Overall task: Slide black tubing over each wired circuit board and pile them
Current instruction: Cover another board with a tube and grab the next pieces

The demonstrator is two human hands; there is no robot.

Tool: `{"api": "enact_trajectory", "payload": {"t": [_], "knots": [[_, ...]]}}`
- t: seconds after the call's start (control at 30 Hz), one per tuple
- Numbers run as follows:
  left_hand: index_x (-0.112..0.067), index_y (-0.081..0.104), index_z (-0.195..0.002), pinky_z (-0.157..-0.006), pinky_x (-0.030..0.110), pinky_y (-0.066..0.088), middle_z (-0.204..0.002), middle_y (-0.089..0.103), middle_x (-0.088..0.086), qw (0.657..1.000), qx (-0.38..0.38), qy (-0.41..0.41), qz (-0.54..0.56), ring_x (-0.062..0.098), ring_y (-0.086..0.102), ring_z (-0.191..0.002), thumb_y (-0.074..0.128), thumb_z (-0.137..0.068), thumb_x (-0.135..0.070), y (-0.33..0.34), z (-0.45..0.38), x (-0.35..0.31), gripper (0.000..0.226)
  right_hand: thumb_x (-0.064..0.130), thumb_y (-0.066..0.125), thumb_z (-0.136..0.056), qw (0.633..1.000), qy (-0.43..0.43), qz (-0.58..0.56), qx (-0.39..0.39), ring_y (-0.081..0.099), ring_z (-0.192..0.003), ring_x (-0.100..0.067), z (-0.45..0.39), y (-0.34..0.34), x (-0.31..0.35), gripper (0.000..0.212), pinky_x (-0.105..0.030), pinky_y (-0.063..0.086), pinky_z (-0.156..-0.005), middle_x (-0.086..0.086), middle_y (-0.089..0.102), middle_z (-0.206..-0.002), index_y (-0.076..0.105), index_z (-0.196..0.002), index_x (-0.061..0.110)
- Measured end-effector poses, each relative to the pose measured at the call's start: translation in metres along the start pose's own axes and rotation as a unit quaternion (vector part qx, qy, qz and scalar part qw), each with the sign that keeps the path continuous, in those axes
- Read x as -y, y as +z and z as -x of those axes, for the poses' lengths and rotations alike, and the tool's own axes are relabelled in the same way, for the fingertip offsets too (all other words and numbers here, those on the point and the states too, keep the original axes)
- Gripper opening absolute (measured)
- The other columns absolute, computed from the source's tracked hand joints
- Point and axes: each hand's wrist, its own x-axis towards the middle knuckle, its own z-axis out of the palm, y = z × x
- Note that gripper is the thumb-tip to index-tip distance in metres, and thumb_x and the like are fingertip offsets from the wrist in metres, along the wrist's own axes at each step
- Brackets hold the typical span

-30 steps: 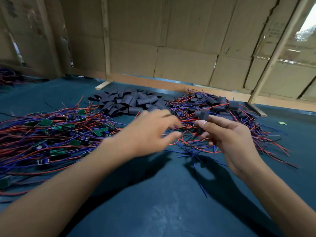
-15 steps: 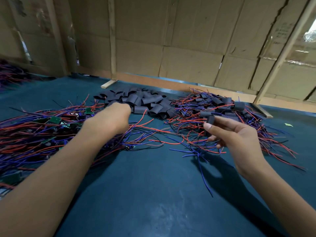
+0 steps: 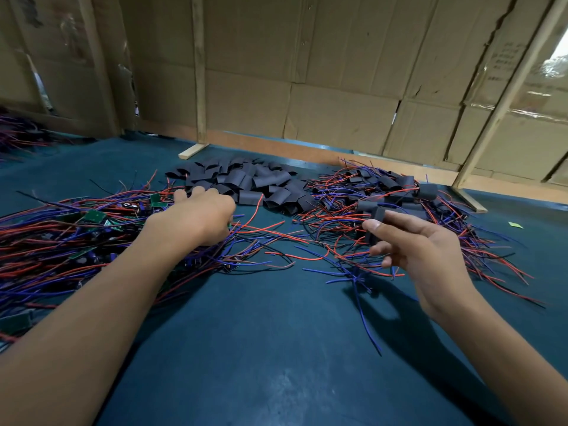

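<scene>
Head view, left to right: a wide heap of bare circuit boards (image 3: 93, 216), small green boards trailing red and blue wires, covers the left part of the dark teal table (image 3: 276, 348). The left hand (image 3: 199, 213) lies palm down on the near right edge of that heap, fingers reaching forward among the wires toward the back; the fingertips are partly hidden by the hand itself, so I cannot tell whether they grip a wire or just rest there. Just beyond the left hand, toward the back middle of the table, sits a pile of black tubing pieces (image 3: 246, 182), short flattened sleeves lying loose on one another. Right of it spreads the finished pile (image 3: 396, 192), boards already covered in black tubing with their wires fanning out over the table. Above the near side of that pile the right hand (image 3: 424, 250) hovers, thumb and forefinger pinching one black tube (image 3: 376, 224) held upright, the other fingers loosely curled below it. A small green scrap (image 3: 515, 224) lies on the table at far right. Cardboard walls (image 3: 338, 72) with wooden posts (image 3: 199, 69) close off the back.
</scene>
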Motion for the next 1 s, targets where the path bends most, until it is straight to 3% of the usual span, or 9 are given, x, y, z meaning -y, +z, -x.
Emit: {"api": "enact_trajectory", "payload": {"t": [0.07, 0.17, 0.27, 0.37, 0.5, 0.6, 0.8, 0.9, 1.0], "knots": [[-0.026, 0.061, -0.098, -0.093, 0.046, 0.027, -0.113, 0.044, 0.007, 0.999, -0.043, 0.003, 0.017, 0.032, 0.037, -0.112, 0.052, -0.098, -0.016, -0.001, -0.001, 0.000, 0.013, 0.010, 0.080, -0.081, 1.000, -0.002, -0.003, 0.001, 0.062, -0.054, -0.013, 0.000, 0.000, 0.000, 0.043, -0.020, 0.044, -0.045, -0.002, 0.075, -0.082, 0.067, -0.121, 0.003], [-0.024, 0.064, -0.118, -0.099, 0.044, 0.030, -0.110, 0.044, 0.005, 0.993, -0.117, 0.005, 0.026, 0.033, 0.046, -0.119, 0.053, -0.097, -0.012, -0.007, -0.007, -0.005, 0.027, 0.011, 0.080, -0.082, 1.000, -0.002, -0.003, 0.001, 0.062, -0.055, -0.013, -0.001, -0.001, 0.000, 0.042, -0.020, 0.043, -0.045, -0.004, 0.075, -0.084, 0.067, -0.121, 0.003], [-0.025, 0.066, -0.108, -0.092, 0.040, 0.031, -0.103, 0.046, 0.003, 0.993, -0.101, 0.017, 0.054, 0.032, 0.053, -0.114, 0.053, -0.094, -0.005, -0.012, -0.007, -0.012, 0.027, 0.011, 0.079, -0.083, 1.000, -0.004, 0.003, -0.002, 0.061, -0.055, -0.014, -0.003, -0.003, -0.002, 0.042, -0.021, 0.043, -0.046, -0.002, 0.075, -0.084, 0.067, -0.123, 0.003], [-0.024, 0.063, -0.102, -0.083, 0.037, 0.030, -0.102, 0.061, 0.000, 0.992, -0.073, 0.075, 0.069, 0.030, 0.056, -0.108, 0.051, -0.098, -0.013, -0.005, -0.006, -0.007, 0.018, 0.012, 0.079, -0.084, 1.000, -0.002, 0.010, -0.008, 0.060, -0.055, -0.014, -0.003, -0.004, -0.003, 0.043, -0.021, 0.043, -0.046, -0.001, 0.075, -0.082, 0.066, -0.124, 0.003], [-0.031, 0.067, -0.110, -0.094, 0.040, 0.043, -0.094, 0.057, -0.011, 0.984, -0.023, 0.146, 0.099, 0.019, 0.053, -0.096, 0.052, -0.100, -0.047, 0.000, -0.004, -0.004, 0.024, 0.012, 0.079, -0.084, 1.000, -0.001, 0.017, -0.006, 0.060, -0.055, -0.014, -0.004, -0.003, -0.004, 0.041, -0.022, 0.043, -0.046, -0.004, 0.073, -0.085, 0.067, -0.122, 0.003], [-0.028, 0.072, -0.111, -0.096, 0.040, 0.048, -0.087, 0.047, -0.020, 0.980, 0.000, 0.170, 0.104, 0.016, 0.055, -0.096, 0.062, -0.097, -0.041, 0.001, -0.005, -0.005, 0.022, 0.013, 0.079, -0.084, 1.000, -0.005, 0.028, -0.002, 0.060, -0.056, -0.014, -0.003, -0.003, -0.004, 0.041, -0.021, 0.042, -0.045, -0.005, 0.071, -0.083, 0.067, -0.122, 0.003], [-0.042, 0.066, -0.102, -0.089, 0.038, 0.027, -0.106, 0.054, -0.015, 0.979, -0.084, 0.177, 0.059, 0.014, 0.054, -0.112, 0.060, -0.094, -0.054, -0.008, 0.002, -0.002, 0.015, 0.018, 0.080, -0.084, 0.999, -0.031, 0.035, -0.005, 0.062, -0.062, -0.013, -0.002, -0.004, -0.004, 0.037, -0.021, 0.046, -0.049, 0.002, 0.074, -0.077, 0.070, -0.119, 0.010], [-0.040, 0.067, -0.100, -0.094, 0.038, 0.040, -0.099, 0.069, -0.019, 0.959, -0.166, 0.196, 0.117, 0.010, 0.064, -0.104, 0.061, -0.093, -0.052, -0.013, 0.009, -0.006, 0.015, 0.019, 0.080, -0.084, 0.998, -0.046, 0.045, -0.011, 0.065, -0.068, -0.011, -0.002, -0.005, -0.003, 0.024, -0.024, 0.049, -0.056, 0.003, 0.077, -0.084, 0.073, -0.107, 0.021], [-0.034, 0.072, -0.099, -0.089, 0.032, 0.052, -0.093, 0.073, -0.018, 0.915, -0.200, 0.216, 0.276, 0.004, 0.069, -0.093, 0.068, -0.091, -0.040, -0.015, 0.012, -0.012, 0.011, 0.018, 0.080, -0.084, 0.998, -0.046, 0.045, -0.025, 0.065, -0.069, -0.010, -0.001, -0.004, -0.002, 0.028, -0.028, 0.048, -0.061, 0.002, 0.077, -0.088, 0.072, -0.111, 0.020]]}}
